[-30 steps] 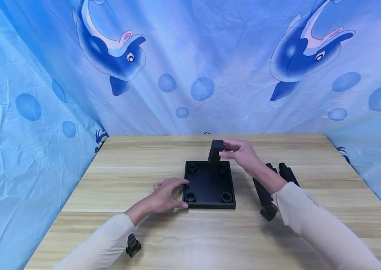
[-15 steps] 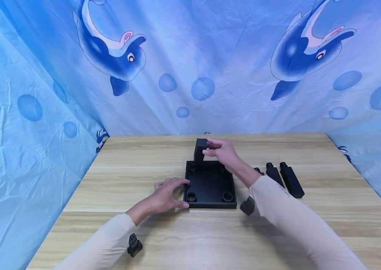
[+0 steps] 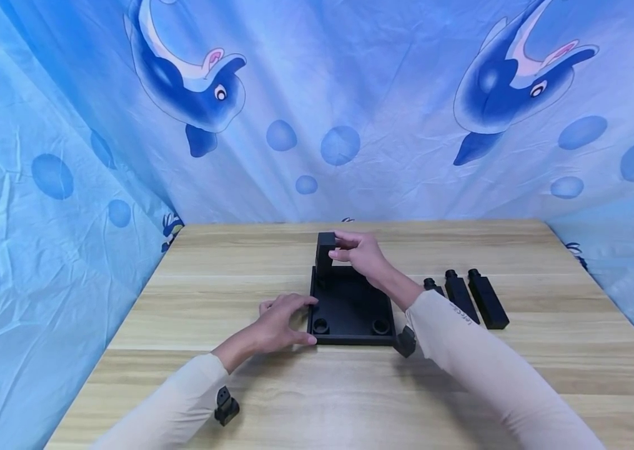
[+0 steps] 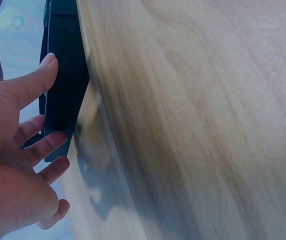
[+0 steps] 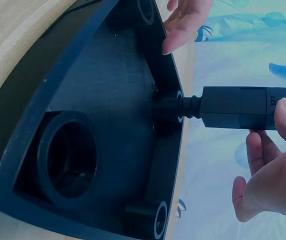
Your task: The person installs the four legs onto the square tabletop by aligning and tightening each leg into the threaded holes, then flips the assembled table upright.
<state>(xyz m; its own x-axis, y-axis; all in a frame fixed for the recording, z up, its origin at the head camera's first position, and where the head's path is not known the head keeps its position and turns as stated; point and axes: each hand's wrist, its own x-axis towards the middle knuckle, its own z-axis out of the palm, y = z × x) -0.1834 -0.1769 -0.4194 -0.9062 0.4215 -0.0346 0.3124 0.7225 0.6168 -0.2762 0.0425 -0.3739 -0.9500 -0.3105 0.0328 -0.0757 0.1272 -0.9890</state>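
Observation:
A black square panel (image 3: 350,306) lies on the wooden table, raised rim up, with round sockets at its corners. My right hand (image 3: 364,255) pinches a black square leg (image 3: 325,253) between thumb and fingers and holds it upright over the far left corner. In the right wrist view the narrow ridged end of the leg (image 5: 238,106) meets the mouth of a socket (image 5: 167,107). My left hand (image 3: 277,328) rests against the panel's left side, fingers spread, thumb at the near left corner. Both near sockets, such as the left one (image 3: 320,325), hold nothing.
Several more black legs, among them the rightmost leg (image 3: 488,300), lie on the table to the right; my right sleeve (image 3: 463,337) partly covers one. A blue curtain (image 3: 339,94) with dolphins hangs behind the table (image 3: 238,250).
My right hand has carried the leg leftward from the far right corner to the far left one, then slightly lower. My left hand has stayed at the panel's left side.

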